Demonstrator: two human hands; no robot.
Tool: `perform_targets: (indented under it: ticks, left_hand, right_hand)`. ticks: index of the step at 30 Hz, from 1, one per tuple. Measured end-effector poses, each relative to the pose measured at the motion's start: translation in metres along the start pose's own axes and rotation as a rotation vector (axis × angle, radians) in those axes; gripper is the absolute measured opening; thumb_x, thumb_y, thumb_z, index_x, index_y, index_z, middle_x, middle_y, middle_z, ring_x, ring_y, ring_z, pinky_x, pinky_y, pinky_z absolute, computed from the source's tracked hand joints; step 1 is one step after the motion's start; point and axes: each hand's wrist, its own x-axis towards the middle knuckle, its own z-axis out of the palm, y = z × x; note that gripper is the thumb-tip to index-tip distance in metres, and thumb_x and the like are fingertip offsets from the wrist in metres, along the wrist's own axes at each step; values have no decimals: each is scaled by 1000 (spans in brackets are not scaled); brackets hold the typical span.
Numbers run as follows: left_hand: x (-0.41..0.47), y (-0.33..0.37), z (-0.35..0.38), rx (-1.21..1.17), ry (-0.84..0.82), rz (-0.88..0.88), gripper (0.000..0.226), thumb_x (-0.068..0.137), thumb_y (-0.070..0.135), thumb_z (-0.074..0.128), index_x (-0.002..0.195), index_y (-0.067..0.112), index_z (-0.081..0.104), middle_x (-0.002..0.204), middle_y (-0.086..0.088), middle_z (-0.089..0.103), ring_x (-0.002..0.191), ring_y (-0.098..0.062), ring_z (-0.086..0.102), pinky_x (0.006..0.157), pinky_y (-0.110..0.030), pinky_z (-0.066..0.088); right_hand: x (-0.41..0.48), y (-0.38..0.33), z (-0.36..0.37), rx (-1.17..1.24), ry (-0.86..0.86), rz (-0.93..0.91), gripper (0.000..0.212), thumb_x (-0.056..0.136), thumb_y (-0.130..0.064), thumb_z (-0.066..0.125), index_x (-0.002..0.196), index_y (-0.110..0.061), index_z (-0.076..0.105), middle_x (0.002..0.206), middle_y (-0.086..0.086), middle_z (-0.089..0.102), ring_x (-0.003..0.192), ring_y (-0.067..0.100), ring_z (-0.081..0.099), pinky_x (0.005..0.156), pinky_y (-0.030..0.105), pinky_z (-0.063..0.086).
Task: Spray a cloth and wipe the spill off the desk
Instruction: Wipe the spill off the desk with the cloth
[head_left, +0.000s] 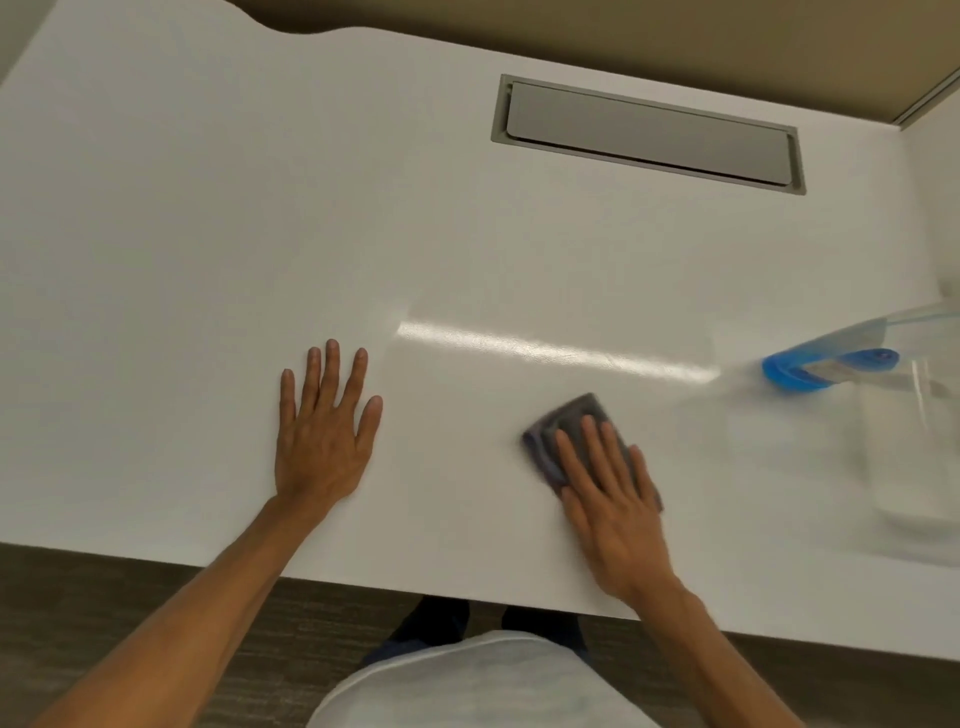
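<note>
My right hand (610, 499) lies flat on a folded dark grey cloth (576, 423), pressing it onto the white desk (208, 234) near the front edge, right of centre. The cloth's far end sticks out beyond my fingertips. My left hand (322, 426) rests palm down on the bare desk to the left, fingers spread, holding nothing. A clear spray bottle with a blue trigger head (826, 369) stands blurred at the right edge, apart from both hands. A glossy streak (550, 351) shines on the desk just beyond the cloth; I see no distinct spill.
A grey cable hatch (649, 132) is set into the desk at the back right. A tan partition (623, 31) runs behind the desk. The desk's front edge (415, 587) is close to my body, with dark carpet (104, 597) below.
</note>
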Motion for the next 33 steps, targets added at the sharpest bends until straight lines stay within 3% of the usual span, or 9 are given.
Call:
perform_targets:
  ticks: [4,8,13,20,23,27,33]
  left_hand:
    - [0,3,-2,7,-10,-4,64,104,52,10,160,25,-2,170,-9,0,157,-25,-1,125,-55,9]
    - [0,5,-5,9,-18,-2,64,104,51,10,160,24,-2,170,-10,0,157,-27,0,125,-55,9]
    - [-1,2,-4,-2,-9,15,65,103,52,12,160,24,-1,169,-11,2,157,-28,1,125,-56,8]
    - [0,4,-5,-34,-35,4,66,102,54,8,160,25,-2,169,-10,0,157,-27,-2,126,-54,2]
    - [1,4,-8,-50,-56,-4,66,101,55,6,160,26,-2,169,-10,0,156,-26,-3,126,-54,1]
    - [0,7,-10,-53,-59,-14,67,101,55,6,160,24,-1,169,-11,1,156,-27,-3,126,-54,0]
    - [1,9,-6,-58,-44,-13,66,102,53,9,160,24,0,169,-12,0,156,-28,-4,125,-56,0]
  right_hand:
    - [21,59,-22,54,24,255,58,104,-44,15,160,-33,6,171,-1,0,157,18,-2,123,55,12]
    - [93,54,-28,79,72,389,61,102,-39,19,160,-33,4,171,6,-3,157,23,-5,125,56,6]
    - [119,-12,-20,6,83,225,62,103,-35,32,161,-26,11,170,10,6,157,31,2,123,56,10]
    - [31,-41,11,19,95,-58,62,106,-34,32,161,-25,7,170,7,4,157,24,-1,124,56,11]
    - [-13,-14,17,4,103,3,64,104,-33,36,161,-27,8,171,4,3,157,23,2,123,56,17]
    - [-41,56,1,-4,100,214,62,103,-37,30,161,-31,8,171,1,1,158,22,2,123,55,17]
    - [10,128,-31,66,91,393,59,103,-40,20,160,-35,6,171,-1,-1,157,19,-5,125,55,9]
